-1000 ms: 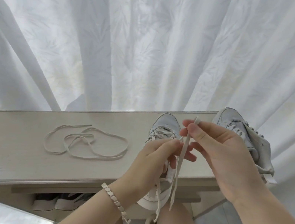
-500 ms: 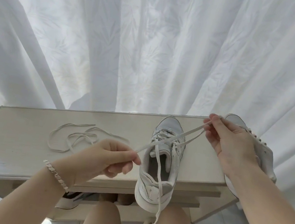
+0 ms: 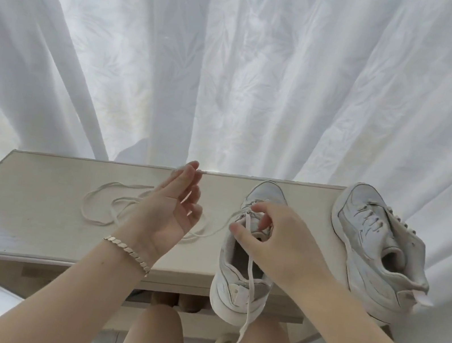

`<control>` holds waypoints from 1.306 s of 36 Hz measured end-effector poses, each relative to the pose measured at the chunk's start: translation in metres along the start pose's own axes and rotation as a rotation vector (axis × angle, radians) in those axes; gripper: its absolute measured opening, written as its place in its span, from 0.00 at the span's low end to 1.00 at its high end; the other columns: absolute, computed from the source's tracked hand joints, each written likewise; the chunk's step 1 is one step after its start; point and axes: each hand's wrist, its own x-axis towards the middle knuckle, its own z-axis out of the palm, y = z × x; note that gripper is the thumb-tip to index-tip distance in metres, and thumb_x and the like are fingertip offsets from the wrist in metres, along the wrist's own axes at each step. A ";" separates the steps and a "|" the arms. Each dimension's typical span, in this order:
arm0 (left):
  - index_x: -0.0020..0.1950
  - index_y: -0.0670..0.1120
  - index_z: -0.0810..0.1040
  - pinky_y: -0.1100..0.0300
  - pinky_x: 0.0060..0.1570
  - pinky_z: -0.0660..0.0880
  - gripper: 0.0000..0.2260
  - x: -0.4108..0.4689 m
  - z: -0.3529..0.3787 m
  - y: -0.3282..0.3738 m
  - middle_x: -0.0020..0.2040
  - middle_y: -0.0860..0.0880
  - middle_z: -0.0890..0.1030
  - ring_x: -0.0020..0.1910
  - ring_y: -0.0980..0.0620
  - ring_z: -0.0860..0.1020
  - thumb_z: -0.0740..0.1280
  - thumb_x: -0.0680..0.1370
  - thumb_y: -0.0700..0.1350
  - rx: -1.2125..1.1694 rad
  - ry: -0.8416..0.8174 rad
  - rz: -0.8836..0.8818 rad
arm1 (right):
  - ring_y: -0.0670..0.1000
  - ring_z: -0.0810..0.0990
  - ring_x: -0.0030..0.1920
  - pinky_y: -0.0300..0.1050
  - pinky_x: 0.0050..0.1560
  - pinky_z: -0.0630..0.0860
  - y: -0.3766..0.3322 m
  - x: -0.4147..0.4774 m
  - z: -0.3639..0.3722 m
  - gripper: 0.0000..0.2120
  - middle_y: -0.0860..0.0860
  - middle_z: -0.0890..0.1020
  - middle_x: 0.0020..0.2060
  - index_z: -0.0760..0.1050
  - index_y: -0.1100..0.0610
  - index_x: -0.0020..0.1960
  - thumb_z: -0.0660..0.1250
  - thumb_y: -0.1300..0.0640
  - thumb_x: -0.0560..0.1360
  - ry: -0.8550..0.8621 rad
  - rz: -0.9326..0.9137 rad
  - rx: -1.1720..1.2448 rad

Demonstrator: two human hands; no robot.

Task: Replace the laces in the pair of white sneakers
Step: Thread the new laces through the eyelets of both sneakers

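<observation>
Two hands above bench (image 3: 33,205) | head view | left hand (image 3: 172,216) raised, palm up, fingers loosely straight, lace (image 3: 241,332) end at fingertips, pinched or not I cannot tell | right hand (image 3: 276,239) palm-down, curled fingers pinching lace at eyelets of sneaker (image 3: 235,289), heel overhanging near edge | second sneaker (image 3: 369,255) at right end

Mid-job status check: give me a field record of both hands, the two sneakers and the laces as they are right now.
left hand: raised palm up, pinching the lace near its tip at the fingertips
right hand: fingers curled on the lace at the near sneaker's eyelets
near sneaker: on the table, heel over the front edge
lace: other end hangs down past the heel
second sneaker: at the table's right end, untouched
spare lace: lies looped on the table, left side
</observation>
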 end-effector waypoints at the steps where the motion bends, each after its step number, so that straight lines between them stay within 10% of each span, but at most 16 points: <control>1: 0.42 0.50 0.79 0.70 0.25 0.68 0.05 0.000 0.000 -0.003 0.37 0.55 0.78 0.31 0.60 0.74 0.69 0.67 0.45 0.015 0.012 -0.004 | 0.45 0.71 0.56 0.38 0.55 0.68 -0.002 -0.001 0.003 0.24 0.41 0.70 0.46 0.71 0.49 0.64 0.66 0.39 0.72 0.009 -0.001 -0.039; 12: 0.43 0.43 0.80 0.66 0.33 0.73 0.02 -0.006 -0.002 -0.035 0.35 0.51 0.83 0.34 0.59 0.80 0.69 0.74 0.38 0.465 0.029 0.054 | 0.48 0.64 0.65 0.39 0.63 0.63 0.010 0.000 0.000 0.27 0.46 0.71 0.61 0.69 0.50 0.68 0.67 0.59 0.70 -0.147 -0.075 -0.147; 20: 0.39 0.43 0.80 0.68 0.32 0.75 0.05 -0.011 -0.001 -0.055 0.35 0.49 0.84 0.34 0.58 0.82 0.70 0.74 0.35 0.649 -0.049 0.106 | 0.41 0.68 0.47 0.41 0.53 0.66 0.031 -0.011 -0.006 0.21 0.36 0.72 0.39 0.75 0.43 0.47 0.66 0.67 0.62 -0.075 -0.081 -0.028; 31: 0.38 0.43 0.78 0.66 0.30 0.75 0.08 -0.008 0.001 -0.067 0.30 0.54 0.80 0.32 0.60 0.80 0.67 0.75 0.33 0.713 -0.123 0.161 | 0.37 0.69 0.49 0.43 0.54 0.67 0.037 -0.018 -0.008 0.21 0.25 0.71 0.44 0.72 0.38 0.44 0.69 0.64 0.63 -0.081 -0.133 0.114; 47: 0.36 0.45 0.77 0.69 0.27 0.68 0.10 0.004 0.000 -0.066 0.27 0.60 0.78 0.27 0.63 0.74 0.67 0.75 0.33 0.808 -0.223 0.147 | 0.40 0.71 0.51 0.48 0.57 0.69 0.045 -0.019 -0.003 0.14 0.34 0.77 0.47 0.75 0.38 0.45 0.55 0.44 0.63 -0.052 -0.200 0.169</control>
